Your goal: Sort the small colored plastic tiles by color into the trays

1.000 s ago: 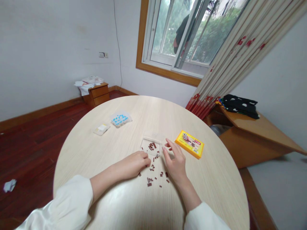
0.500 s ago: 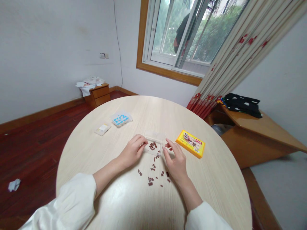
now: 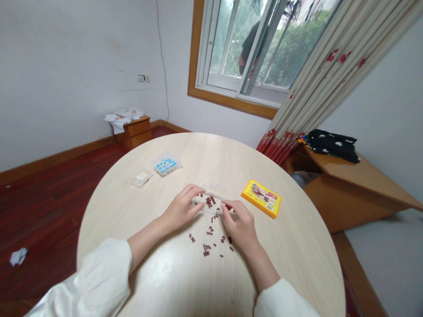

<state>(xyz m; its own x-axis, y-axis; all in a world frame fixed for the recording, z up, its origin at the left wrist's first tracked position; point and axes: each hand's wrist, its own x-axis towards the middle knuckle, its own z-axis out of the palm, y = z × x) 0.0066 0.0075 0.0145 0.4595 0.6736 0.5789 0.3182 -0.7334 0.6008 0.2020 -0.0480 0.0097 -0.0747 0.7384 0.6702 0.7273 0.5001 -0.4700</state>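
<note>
Both hands (image 3: 183, 206) (image 3: 241, 222) now at clear box (image 3: 209, 212)

Soft, even daylight fills the room, with a window (image 3: 251, 48) at the far side looking brightest and washed pale in places. A broad, whitish glare lies on the near part of the tabletop (image 3: 172, 281), and faint shadows edge the forearms. Wide-angle distortion stretches and tilts the outer areas; small pieces (image 3: 206, 251) look slightly soft.
</note>
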